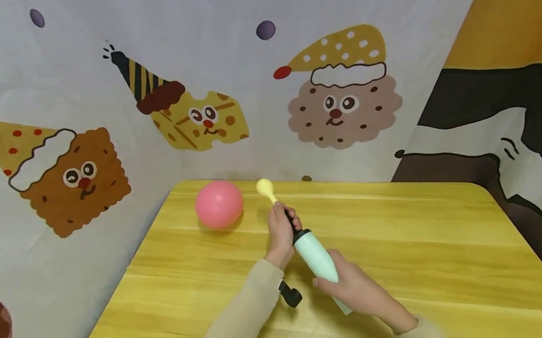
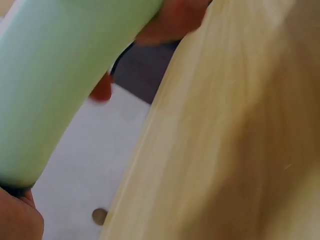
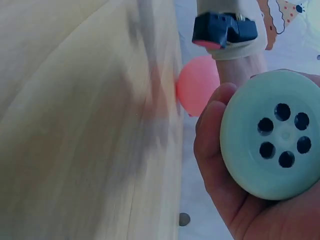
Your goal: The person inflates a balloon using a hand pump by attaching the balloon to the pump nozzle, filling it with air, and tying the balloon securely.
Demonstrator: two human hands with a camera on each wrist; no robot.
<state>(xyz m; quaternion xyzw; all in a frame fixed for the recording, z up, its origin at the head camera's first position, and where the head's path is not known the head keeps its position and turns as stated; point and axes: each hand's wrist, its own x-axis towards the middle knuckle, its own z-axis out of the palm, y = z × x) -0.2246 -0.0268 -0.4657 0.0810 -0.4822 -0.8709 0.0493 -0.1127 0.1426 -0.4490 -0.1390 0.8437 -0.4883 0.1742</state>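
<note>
A mint-green balloon pump (image 1: pixel 315 258) with a black front end slants across the middle of the head view. My left hand (image 1: pixel 281 234) grips its black front end, around the neck of a small yellow balloon (image 1: pixel 265 187) that sticks out past the fist, slightly filled. Further back, my right hand (image 1: pixel 357 287) wraps round the green barrel. In the right wrist view the pump's round end cap (image 3: pixel 240 145) faces the camera, with several dark holes in a ring. The left wrist view shows the barrel close up, fingers at both ends of it.
A blown-up pink balloon (image 1: pixel 219 205) rests on the wooden table (image 1: pixel 190 297), at its far left. Behind the table hangs a pale cloth (image 1: pixel 220 14) printed with cartoon biscuits and cheese. Black wrist camera mounts (image 1: pixel 290 293) stick out from the sleeves.
</note>
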